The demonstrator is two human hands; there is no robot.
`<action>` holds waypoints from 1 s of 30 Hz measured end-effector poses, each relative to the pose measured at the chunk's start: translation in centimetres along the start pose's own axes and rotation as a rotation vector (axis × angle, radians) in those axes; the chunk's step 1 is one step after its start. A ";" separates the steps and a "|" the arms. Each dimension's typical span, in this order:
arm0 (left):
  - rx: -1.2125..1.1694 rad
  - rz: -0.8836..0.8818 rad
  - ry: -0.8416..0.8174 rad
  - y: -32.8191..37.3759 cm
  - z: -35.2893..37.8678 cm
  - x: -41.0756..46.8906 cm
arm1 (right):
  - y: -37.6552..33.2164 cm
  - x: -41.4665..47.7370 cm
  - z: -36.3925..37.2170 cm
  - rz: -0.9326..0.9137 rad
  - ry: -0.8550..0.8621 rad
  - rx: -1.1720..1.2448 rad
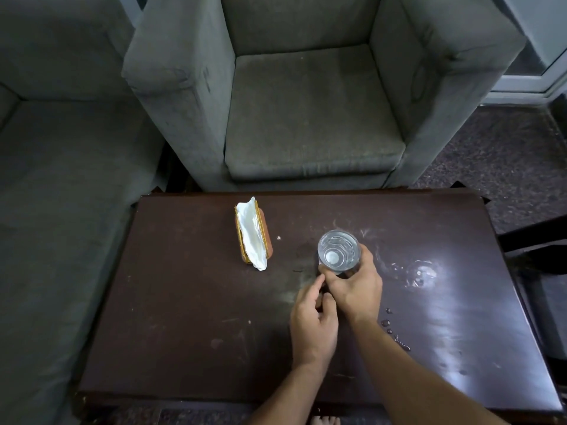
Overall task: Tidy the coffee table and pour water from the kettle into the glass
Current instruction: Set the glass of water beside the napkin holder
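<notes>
Clear glass (338, 251) (water inside) upright at the middle of the dark brown bench (184, 302); wet patches (420, 273) to its right.

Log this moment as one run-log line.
right hand grips clear glass of water on dark brown coffee table | left hand beside it, empty | brown holder of white tissues left of glass | spilled water right

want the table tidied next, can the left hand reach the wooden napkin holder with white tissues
Probably yes: the left hand holds nothing visible, and only bare dark tabletop lies between it and the wooden napkin holder.
</notes>
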State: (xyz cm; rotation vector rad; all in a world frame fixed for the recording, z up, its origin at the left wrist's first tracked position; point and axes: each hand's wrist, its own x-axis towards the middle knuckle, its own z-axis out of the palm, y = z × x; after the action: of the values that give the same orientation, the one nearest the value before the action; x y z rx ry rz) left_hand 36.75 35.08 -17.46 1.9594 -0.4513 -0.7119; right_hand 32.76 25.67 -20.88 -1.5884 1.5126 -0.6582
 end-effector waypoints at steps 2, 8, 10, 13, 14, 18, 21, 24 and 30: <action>0.001 0.013 0.015 0.1 -0.3 0.8 | -0.6 0.4 0.6 -0.009 0.006 -0.001; 0.024 0.055 0.037 0.7 -0.6 3.3 | -2.1 2.2 2.1 -0.027 0.002 -0.006; 0.033 0.062 0.042 0.8 -0.6 4.0 | -2.4 2.7 2.5 -0.026 0.007 0.000; 0.033 0.071 0.041 1.0 -0.7 4.9 | -2.9 3.3 3.0 -0.012 0.008 0.010; 0.036 0.074 0.037 1.0 -0.7 5.2 | -3.0 3.4 3.1 -0.005 0.005 0.013; 0.030 0.064 0.011 0.7 -0.6 5.8 | -2.9 3.9 3.2 0.012 -0.004 0.010; 0.031 0.056 0.000 0.7 -0.5 6.0 | -2.8 4.1 3.2 0.017 -0.013 0.007; 0.046 0.051 -0.003 0.8 -0.5 6.2 | -2.7 4.2 3.2 0.022 -0.014 0.010; 0.058 0.085 0.032 0.7 -0.8 6.1 | -2.9 3.9 2.8 0.078 -0.085 0.012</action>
State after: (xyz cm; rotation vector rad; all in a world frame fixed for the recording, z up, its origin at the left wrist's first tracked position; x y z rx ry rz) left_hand 41.89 31.72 -18.29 1.9902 -0.5381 -0.6185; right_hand 37.21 22.22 -20.52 -1.5217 1.4974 -0.5487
